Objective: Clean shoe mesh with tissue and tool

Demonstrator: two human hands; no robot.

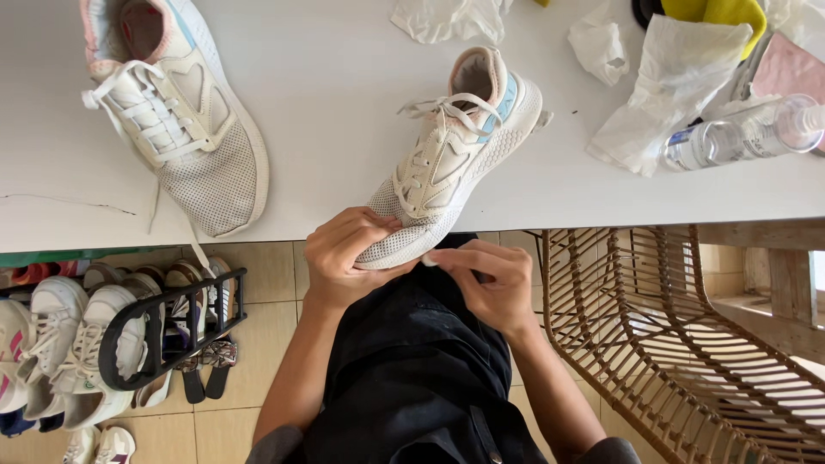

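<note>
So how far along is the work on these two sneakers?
Nothing looks finished. In hand: the left hand grips the toe of the near sneaker while the right hand presses something small and white to its sole edge. The second sneaker lies apart, untouched.

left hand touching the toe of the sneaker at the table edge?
Touching. Head view: the left hand wraps its fingers over the mesh toe of the sneaker, with no gap visible.

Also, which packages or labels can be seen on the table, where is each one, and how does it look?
Plastic bottle: lying on its side at the table's right edge, clear, with a blue and white label.
Crumpled plastic bag: just left of the bottle, whitish, translucent.
No signs or screens.
</note>
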